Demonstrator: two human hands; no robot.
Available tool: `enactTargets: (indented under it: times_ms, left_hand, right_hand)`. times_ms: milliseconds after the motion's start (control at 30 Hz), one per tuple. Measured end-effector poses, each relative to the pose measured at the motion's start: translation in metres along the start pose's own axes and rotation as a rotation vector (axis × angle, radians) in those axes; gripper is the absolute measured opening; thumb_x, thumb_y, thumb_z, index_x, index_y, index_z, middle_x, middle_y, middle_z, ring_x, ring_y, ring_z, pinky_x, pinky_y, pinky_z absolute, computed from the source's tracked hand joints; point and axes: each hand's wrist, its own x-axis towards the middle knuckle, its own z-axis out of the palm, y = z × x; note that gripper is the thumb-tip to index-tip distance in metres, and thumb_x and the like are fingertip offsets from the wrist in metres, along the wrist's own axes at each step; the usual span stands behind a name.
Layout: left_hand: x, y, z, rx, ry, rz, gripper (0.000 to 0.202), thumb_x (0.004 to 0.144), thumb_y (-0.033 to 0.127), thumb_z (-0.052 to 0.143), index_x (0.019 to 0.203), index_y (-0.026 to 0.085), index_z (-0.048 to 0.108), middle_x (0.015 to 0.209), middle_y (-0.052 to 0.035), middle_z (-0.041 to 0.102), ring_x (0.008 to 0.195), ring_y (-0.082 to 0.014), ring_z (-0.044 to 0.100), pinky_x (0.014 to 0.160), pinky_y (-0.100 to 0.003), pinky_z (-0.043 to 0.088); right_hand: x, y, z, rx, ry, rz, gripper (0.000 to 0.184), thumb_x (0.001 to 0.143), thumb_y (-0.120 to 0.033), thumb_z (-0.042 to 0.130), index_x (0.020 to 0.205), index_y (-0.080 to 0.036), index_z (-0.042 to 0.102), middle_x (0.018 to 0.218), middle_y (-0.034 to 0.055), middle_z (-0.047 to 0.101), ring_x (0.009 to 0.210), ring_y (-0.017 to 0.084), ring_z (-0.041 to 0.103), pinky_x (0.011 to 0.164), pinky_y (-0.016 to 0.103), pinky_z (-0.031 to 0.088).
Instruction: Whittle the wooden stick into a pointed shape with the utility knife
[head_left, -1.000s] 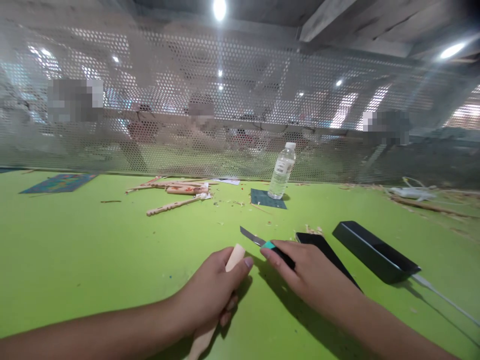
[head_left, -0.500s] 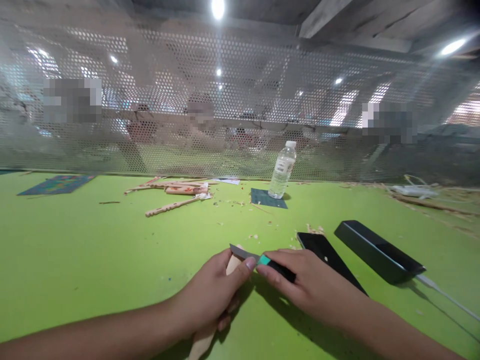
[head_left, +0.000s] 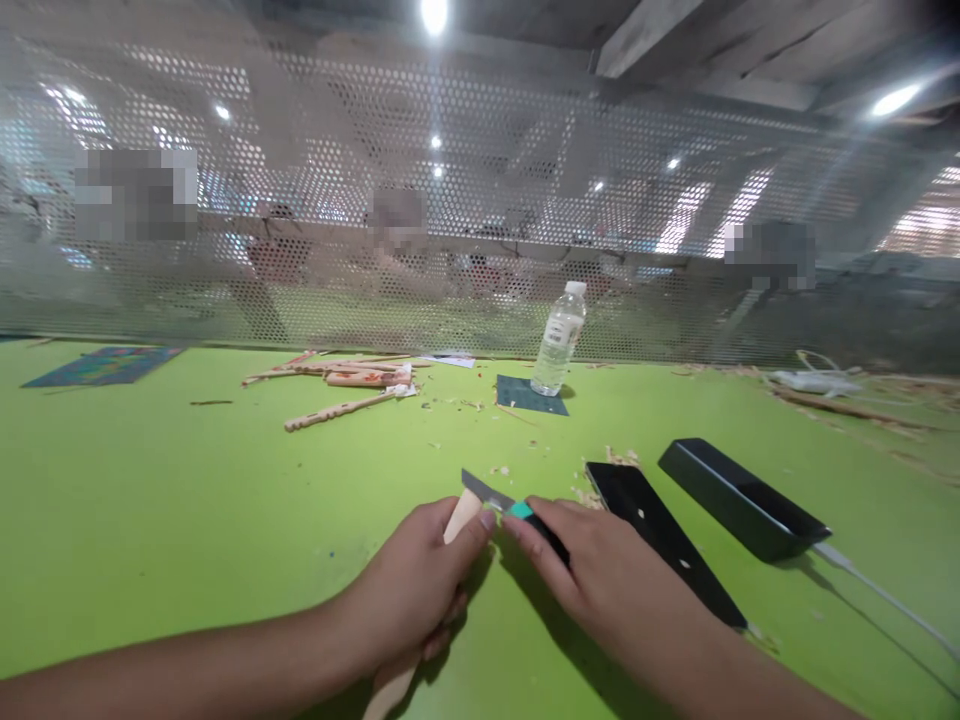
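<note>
My left hand [head_left: 420, 570] is closed round a pale piece of wood [head_left: 463, 515], which sticks out above the thumb and below the palm. In my right hand [head_left: 581, 555] is a utility knife [head_left: 489, 492] with a black and teal handle. Its blade lies across the upper end of the wood, near my left thumb. The palm side of both hands is hidden. Just right of the right hand lies a black phone [head_left: 660, 535] with wood shavings on and beside it.
A black box-shaped device [head_left: 742, 497] with a white cable stands at the right. Farther back are a water bottle [head_left: 559, 340] on a dark sheet [head_left: 514, 392], carved sticks [head_left: 341, 408] and a patterned sheet [head_left: 105, 366]. A perforated screen [head_left: 480, 220] borders the green table.
The blade has moved up to the tip of the wood and tilts more steeply. My right hand has shifted slightly left. The whole view has drifted a little.
</note>
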Motion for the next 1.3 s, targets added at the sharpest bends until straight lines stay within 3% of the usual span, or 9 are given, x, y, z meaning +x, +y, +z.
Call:
enactTargets:
  times_ms: [133,333,700,1000,1200,1300]
  left_hand:
    - [0.001,0.001,0.001,-0.043,-0.007,-0.013,0.039,0.098,0.06,0.054,0.086,0.025,0.043,0.047,0.0139,0.04,0.031,-0.0041,0.024,0.027,-0.014,0.026]
    - [0.001,-0.001,-0.004,-0.088,-0.037,-0.016,0.036,0.097,0.058,0.059,0.092,0.026,0.044,0.05,0.0135,0.043,0.034,-0.0048,0.028,0.029,-0.013,0.028]
    - [-0.001,0.007,-0.015,-0.172,-0.214,-0.048,0.036,0.091,0.052,0.07,0.095,0.023,0.049,0.043,0.0116,0.047,0.029,-0.0069,0.039,0.03,-0.014,0.039]
    - [0.001,0.013,-0.015,-0.231,-0.292,-0.059,0.027,0.096,0.038,0.06,0.078,0.023,0.046,0.045,0.0098,0.046,0.028,-0.0059,0.037,0.03,-0.015,0.041]
    - [-0.005,0.015,-0.017,-0.267,-0.453,-0.05,0.026,0.099,0.049,0.044,0.106,0.025,0.051,0.056,0.0072,0.053,0.034,-0.0088,0.043,0.033,-0.017,0.041]
    - [-0.005,0.012,-0.018,-0.275,-0.437,-0.022,0.023,0.098,0.047,0.046,0.104,0.025,0.05,0.064,0.0072,0.053,0.033,-0.006,0.041,0.032,-0.016,0.04]
  right_hand:
    - [0.003,0.007,-0.008,-0.023,0.059,0.08,0.046,0.109,-0.049,0.036,0.102,-0.018,0.07,0.097,0.0133,0.076,0.09,0.032,0.072,0.082,0.046,0.049]
    - [0.006,0.014,-0.013,0.043,0.085,0.031,0.042,0.107,-0.048,0.041,0.102,-0.02,0.072,0.101,0.0109,0.078,0.094,0.03,0.072,0.084,0.043,0.049]
    - [0.006,0.013,-0.016,0.123,0.063,-0.032,0.041,0.106,-0.05,0.041,0.093,-0.024,0.07,0.09,0.0068,0.077,0.084,0.024,0.071,0.076,0.036,0.049]
    - [0.001,0.016,-0.013,0.114,0.01,-0.017,0.046,0.106,-0.056,0.039,0.091,-0.024,0.067,0.087,0.0071,0.072,0.083,0.025,0.067,0.072,0.036,0.045]
    - [0.001,0.015,-0.013,0.132,0.02,-0.046,0.045,0.107,-0.056,0.039,0.088,-0.025,0.067,0.08,0.0043,0.07,0.075,0.022,0.064,0.069,0.034,0.044]
    - [0.0,0.014,-0.014,0.153,0.042,-0.063,0.044,0.106,-0.056,0.041,0.088,-0.025,0.067,0.079,0.004,0.07,0.072,0.021,0.064,0.068,0.034,0.045]
